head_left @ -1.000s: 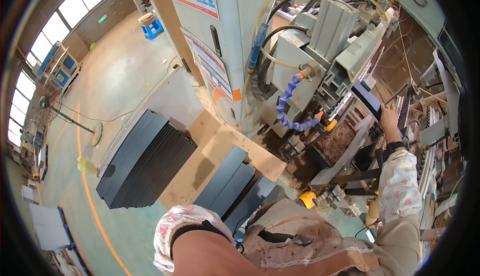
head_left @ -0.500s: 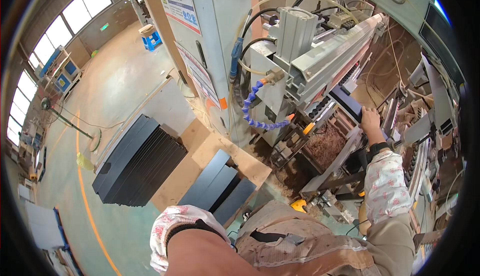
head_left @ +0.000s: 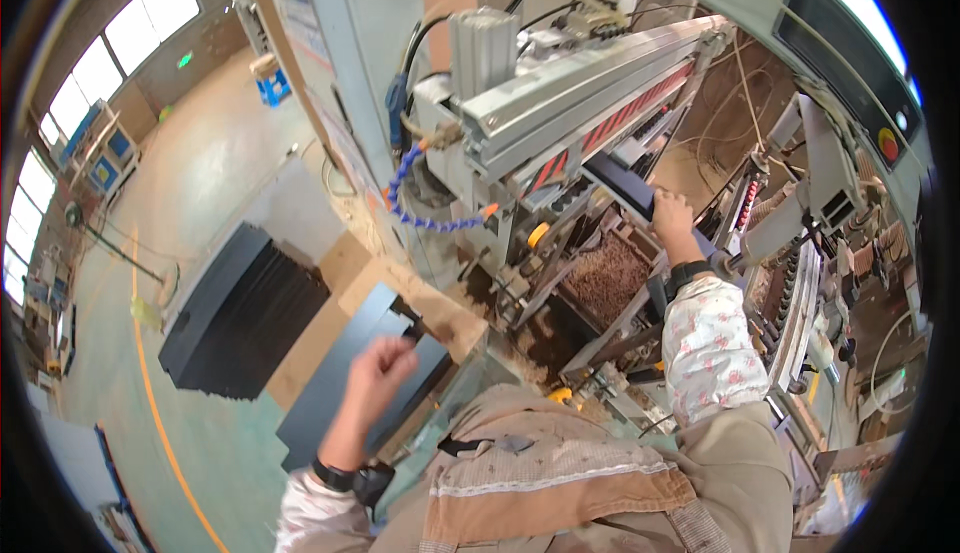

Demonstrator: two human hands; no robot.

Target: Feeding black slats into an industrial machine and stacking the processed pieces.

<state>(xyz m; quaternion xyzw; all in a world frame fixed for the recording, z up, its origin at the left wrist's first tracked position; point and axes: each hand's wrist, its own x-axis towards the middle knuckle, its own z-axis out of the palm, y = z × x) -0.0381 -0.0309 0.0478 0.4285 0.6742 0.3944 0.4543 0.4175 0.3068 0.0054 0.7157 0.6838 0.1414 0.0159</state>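
My right hand (head_left: 674, 219) grips the near end of a dark blue-grey panel (head_left: 622, 185), which lies in the machine below a silver beam (head_left: 590, 78). Its fingers curl over the panel's end. Slightly blurred, my left hand (head_left: 378, 378) is curled into a loose fist, and nothing shows in it. It is in front of blue-grey panels (head_left: 335, 393) on a wooden board (head_left: 335, 271); whether it touches them I cannot tell. Farther left stands a tight stack of dark panels (head_left: 235, 318).
Reddish shavings (head_left: 607, 278) fill a bin under the machine. A blue segmented hose (head_left: 400, 193) curves beside the beam. At the right is a control panel with a red button (head_left: 888, 145). An orange line (head_left: 160, 413) crosses the green floor at the left.
My left hand has come into view over the loose panels, where only its sleeve and forearm showed. The view has shifted, so the machine appears farther left. My right hand stays on the panel.
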